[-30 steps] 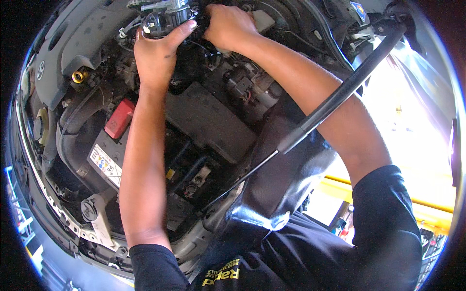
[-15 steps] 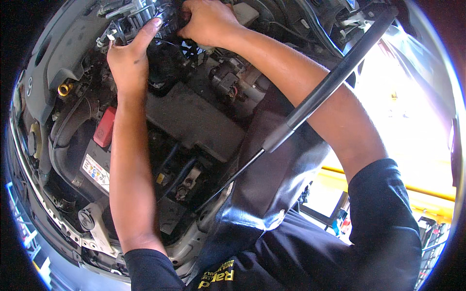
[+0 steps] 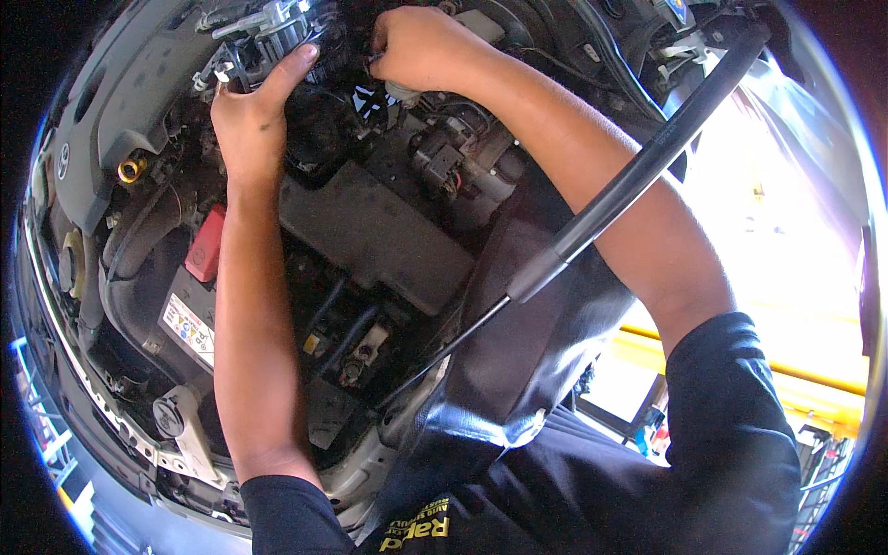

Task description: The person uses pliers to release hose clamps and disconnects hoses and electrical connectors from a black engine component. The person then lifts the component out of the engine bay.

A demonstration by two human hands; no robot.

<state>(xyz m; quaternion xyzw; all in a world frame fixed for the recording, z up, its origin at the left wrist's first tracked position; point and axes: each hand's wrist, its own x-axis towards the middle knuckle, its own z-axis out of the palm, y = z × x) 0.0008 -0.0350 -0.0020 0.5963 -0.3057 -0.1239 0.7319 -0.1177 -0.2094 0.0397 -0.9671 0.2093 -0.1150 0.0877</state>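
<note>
At the top of the view, my left hand (image 3: 252, 125) is closed round a grey engine part (image 3: 268, 35) with a ribbed, bracketed housing. The thumb lies along its near side; the other fingers are hidden behind or beneath it. My right hand (image 3: 425, 51) is a little to the right of that part, over the rear of the engine bay. Its fingers are curled in and face away, so whatever they grip cannot be seen. Below and between the hands lie a dark round opening (image 3: 319, 134) and a black plastic box cover (image 3: 375, 231).
A hood gas strut (image 3: 601, 217) crosses diagonally in front of my right forearm. The battery (image 3: 190, 310) with a red terminal cover (image 3: 205, 245) sits beside my left forearm. A dark fender cover (image 3: 518, 361) drapes the near edge. A white filler neck (image 3: 185, 430) stands at lower left.
My right hand has drawn slightly to the right, away from the grey part. The left hand keeps its hold. The whole view has shifted a little.
</note>
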